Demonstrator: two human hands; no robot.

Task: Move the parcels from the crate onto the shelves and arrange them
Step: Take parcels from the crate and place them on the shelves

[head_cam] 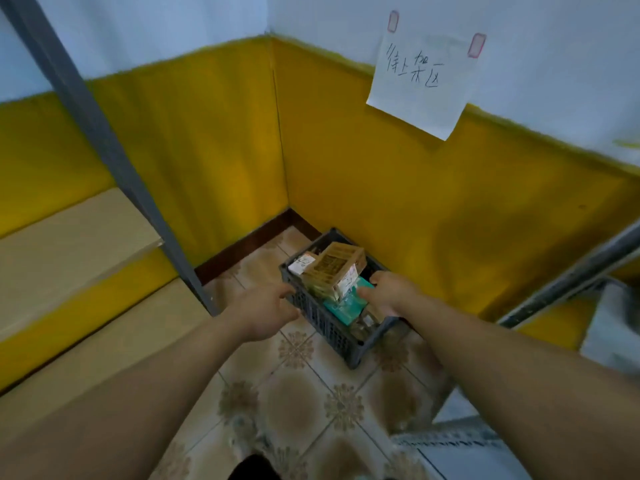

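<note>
Grey plastic forms the crate (pixel 322 323), which stands on the patterned tile floor (pixel 304 403) close to the corner where the two yellow-painted walls (pixel 381 174) meet. From the head camera it is seen from above, one corner pointing toward the person.

Inside it, a tan cardboard box (pixel 337 268) lies tilted on top of the other parcels. A small white box (pixel 301 265) sits by the crate's far left corner, and a teal packet (pixel 343 306) lies beneath the tan box toward the near right side.

The left hand (pixel 266 311) reaches to the crate's left wall with its fingers stretched out and relaxed, tips at the rim. The right hand (pixel 388 292) is over the right rim with its thumb beside the teal packet. Its fingers bend down into the crate, and whether they clasp anything cannot be told.

Wood-coloured shelf boards (pixel 69 244) run along the left, behind a grey metal upright (pixel 104 140). A metal shelf frame (pixel 571 271) slants in on the right. A handwritten paper note (pixel 426 77) is taped to the right-hand wall.
</note>
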